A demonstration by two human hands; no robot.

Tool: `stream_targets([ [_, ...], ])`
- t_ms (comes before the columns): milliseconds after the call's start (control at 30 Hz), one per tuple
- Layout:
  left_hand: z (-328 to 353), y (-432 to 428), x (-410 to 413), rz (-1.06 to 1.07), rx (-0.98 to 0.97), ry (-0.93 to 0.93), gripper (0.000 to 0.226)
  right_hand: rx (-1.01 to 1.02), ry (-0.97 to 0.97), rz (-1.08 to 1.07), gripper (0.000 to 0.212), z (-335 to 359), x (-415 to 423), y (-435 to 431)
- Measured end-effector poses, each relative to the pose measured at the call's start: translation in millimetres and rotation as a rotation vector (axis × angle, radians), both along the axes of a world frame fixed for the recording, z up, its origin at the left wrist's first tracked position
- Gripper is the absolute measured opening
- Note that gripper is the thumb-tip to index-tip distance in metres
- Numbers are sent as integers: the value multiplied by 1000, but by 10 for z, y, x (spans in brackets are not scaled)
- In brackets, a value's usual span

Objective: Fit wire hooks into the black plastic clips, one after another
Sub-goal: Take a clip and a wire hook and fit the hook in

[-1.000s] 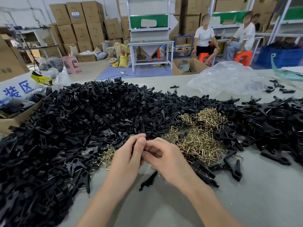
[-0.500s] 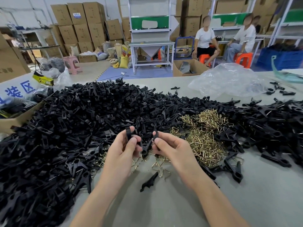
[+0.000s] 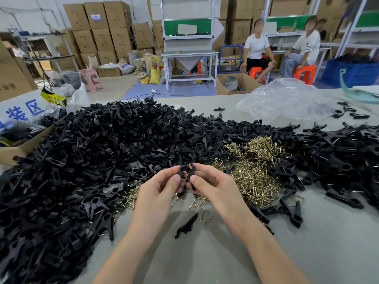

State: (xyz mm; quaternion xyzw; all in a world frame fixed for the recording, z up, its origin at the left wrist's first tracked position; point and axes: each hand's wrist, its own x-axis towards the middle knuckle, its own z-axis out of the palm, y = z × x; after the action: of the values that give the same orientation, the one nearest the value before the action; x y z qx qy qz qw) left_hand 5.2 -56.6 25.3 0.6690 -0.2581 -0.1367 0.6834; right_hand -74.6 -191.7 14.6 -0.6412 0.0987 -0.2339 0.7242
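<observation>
Both hands meet above the table's near middle. My left hand (image 3: 158, 193) pinches one black clip half and my right hand (image 3: 213, 187) pinches the other; the two halves (image 3: 187, 171) are pressed close together between my fingertips. Whether a wire hook sits in them is hidden. A big heap of loose black clip parts (image 3: 92, 160) covers the left and centre. A pile of brass wire hooks (image 3: 252, 171) lies just right of my hands, with a few hooks (image 3: 196, 203) under them. Assembled clips (image 3: 338, 152) are heaped at the right.
A single clip half (image 3: 185, 225) lies on the bare grey table (image 3: 307, 253) in front of me. A crumpled clear plastic bag (image 3: 285, 101) sits at the back right, a cardboard box (image 3: 22, 148) at the left edge. Two people sit on orange stools far behind.
My hands rose from the table with the two clip halves spread apart, then brought the halves together. Loose hooks under the hands came into sight.
</observation>
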Motion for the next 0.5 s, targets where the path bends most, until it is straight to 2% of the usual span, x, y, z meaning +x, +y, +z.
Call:
stream_targets([
  [233,8,-4,-31,14,-25,-25,25,-41,-3,-6,31,-9,-4,-6],
  [500,5,5,-35,-4,-9,-22,16,-29,-8,-10,30,-20,0,-5],
])
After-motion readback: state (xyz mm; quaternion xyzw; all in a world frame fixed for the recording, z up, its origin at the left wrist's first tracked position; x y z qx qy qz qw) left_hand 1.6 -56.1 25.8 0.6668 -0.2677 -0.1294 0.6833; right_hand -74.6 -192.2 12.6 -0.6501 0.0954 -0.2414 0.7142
